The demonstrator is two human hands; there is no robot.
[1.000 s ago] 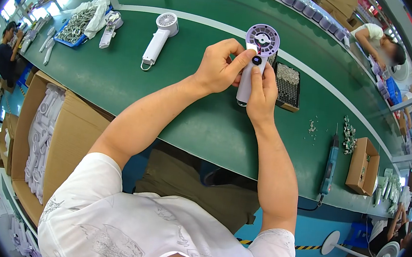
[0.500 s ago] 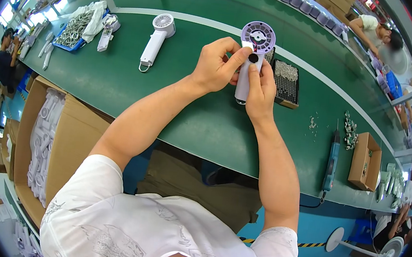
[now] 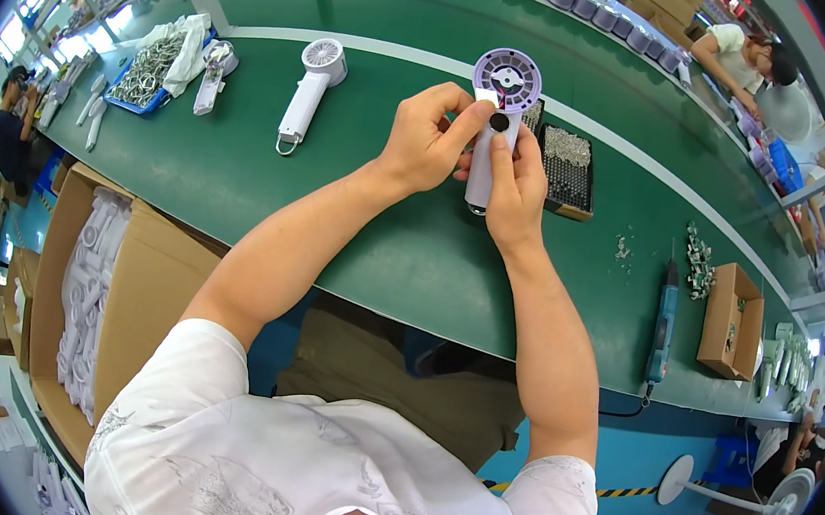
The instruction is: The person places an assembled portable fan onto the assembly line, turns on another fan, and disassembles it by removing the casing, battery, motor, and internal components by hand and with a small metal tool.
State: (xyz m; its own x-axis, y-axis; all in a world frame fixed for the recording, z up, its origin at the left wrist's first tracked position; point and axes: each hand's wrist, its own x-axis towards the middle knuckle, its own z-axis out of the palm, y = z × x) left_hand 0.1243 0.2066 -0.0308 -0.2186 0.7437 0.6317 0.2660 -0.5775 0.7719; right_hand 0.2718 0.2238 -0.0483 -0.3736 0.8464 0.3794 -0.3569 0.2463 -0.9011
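A handheld fan [image 3: 479, 176] with a pale handle and an open purple round head is held upright above the green table. My right hand [image 3: 518, 190] wraps its handle from the right, the thumb lying along the front just below a black round spot [image 3: 499, 123]. At the neck, my left hand [image 3: 430, 141] is closed in a pinch at a small white piece [image 3: 487, 95], with thin red wire beside it. The left fingertips are partly hidden behind the thumb and the handle.
Another white fan [image 3: 311, 91] lies left on the table, beyond it a blue tray [image 3: 153, 98] of metal loops. Behind my right hand is a black tray [image 3: 569, 168] of small metal parts. An electric screwdriver [image 3: 665, 319] and cardboard box [image 3: 733, 321] lie right. A large carton [image 3: 160, 266] stands left.
The whole view has shifted slightly. The fan and both hands appear a little lower and further left, with the grip much the same.
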